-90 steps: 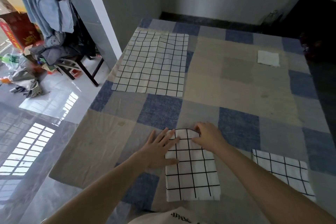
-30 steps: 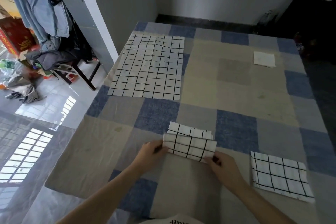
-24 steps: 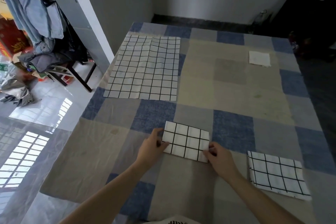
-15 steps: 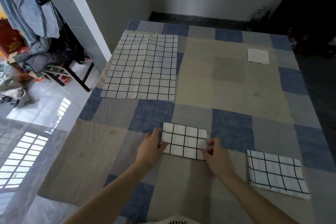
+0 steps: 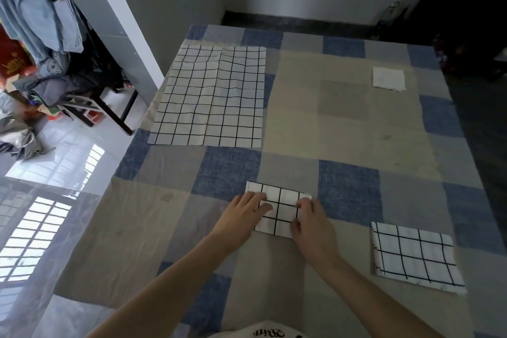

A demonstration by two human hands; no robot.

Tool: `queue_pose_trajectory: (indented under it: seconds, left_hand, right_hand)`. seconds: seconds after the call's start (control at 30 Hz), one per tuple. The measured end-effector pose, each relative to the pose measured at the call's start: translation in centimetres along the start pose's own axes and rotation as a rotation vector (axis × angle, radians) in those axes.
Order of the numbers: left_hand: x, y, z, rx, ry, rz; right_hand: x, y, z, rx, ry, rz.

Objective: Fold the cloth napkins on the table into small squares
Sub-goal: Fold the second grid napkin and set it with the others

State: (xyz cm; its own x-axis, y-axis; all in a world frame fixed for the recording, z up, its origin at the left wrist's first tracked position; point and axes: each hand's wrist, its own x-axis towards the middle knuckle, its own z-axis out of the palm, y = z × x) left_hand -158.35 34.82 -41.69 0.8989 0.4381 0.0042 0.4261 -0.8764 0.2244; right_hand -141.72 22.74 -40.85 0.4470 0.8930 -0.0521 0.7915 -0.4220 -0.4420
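the folded napkin (image 5: 279, 208) lies on the patchwork tablecloth (image 5: 343, 123), near the table's front edge and roughly centred. the left hand (image 5: 242, 217) rests flat on the folded napkin's left part, fingers straight and spread, pressing it down. the right hand (image 5: 311, 223) sits on its right end with fingers bent, thumb at the near corner; whether it pinches the cloth cannot be told. right of the folded napkin, apart from it, lies a second folded grid napkin (image 5: 414, 256). beyond it to the left, a large unfolded grid napkin (image 5: 211, 96) lies flat. far beyond, to the right, a small white square (image 5: 388, 79).
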Motion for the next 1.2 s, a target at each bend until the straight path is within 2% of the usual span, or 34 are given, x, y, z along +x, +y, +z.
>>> queue_pose_trajectory:
  seconds: [0.1,0.27,0.47,0.67,0.9,1.1,1.2]
  left_hand:
    - [0.8,0.7,0.3,0.005,-0.043,0.115]
    - [0.8,1.2,1.6,-0.086,-0.051,0.006]
    - [0.5,1.0,1.5,-0.251,-0.096,-0.094]
    - [-0.6,-1.7,0.6,-0.187,-0.261,-0.148]
    - [-1.1,-3.6,-0.1,-0.003,-0.372,-0.114]
    - [2.0,-3.4,-3.1,-0.051,-0.265,-0.180]
    - [3.4,-3.1,-3.5,-0.039,-0.364,-0.233]
  right_hand:
    - [0.7,-2.0,1.8,-0.084,0.064,-0.183]
    - [1.5,-1.9,4.0,-0.067,-0.054,-0.155]
    - [0.9,1.3,4.1,-0.255,-0.170,-0.229]
    - [0.6,1.2,3.6,-0.266,-0.238,-0.161]
    - [-0.2,3.6,2.1,-0.301,-0.211,-0.100]
    - [0.8,2.7,-0.5,-0.222,-0.239,-0.083]
    - [2.8,1.9,-2.1,-0.203,-0.325,-0.038]
